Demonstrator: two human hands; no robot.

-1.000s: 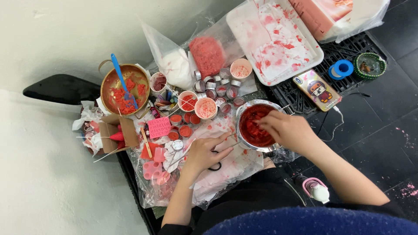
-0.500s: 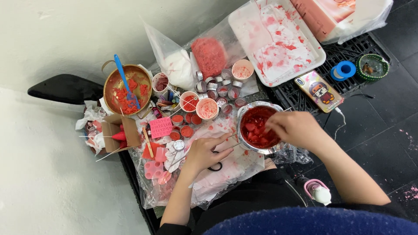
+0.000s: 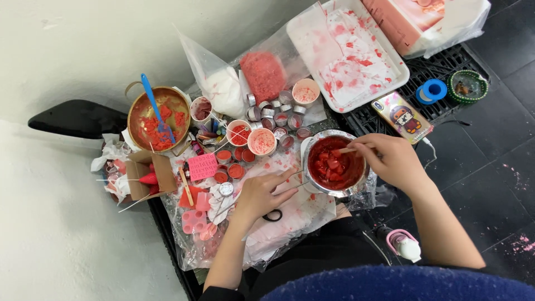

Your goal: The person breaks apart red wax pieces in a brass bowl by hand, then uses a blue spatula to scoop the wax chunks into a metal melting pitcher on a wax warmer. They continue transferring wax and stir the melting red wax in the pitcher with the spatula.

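Right hand — fingers pinched on a thin stick that slants leftward into the red-filled metal bowl just beside it; left hand — fingers loosely spread, resting flat on stained plastic sheet, fingertips near the bowl's left rim.

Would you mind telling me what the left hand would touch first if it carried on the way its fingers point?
Most likely the metal bowl of red chunks: the left hand points up and to the right, towards the bowl's near rim, though depth is hard to judge.
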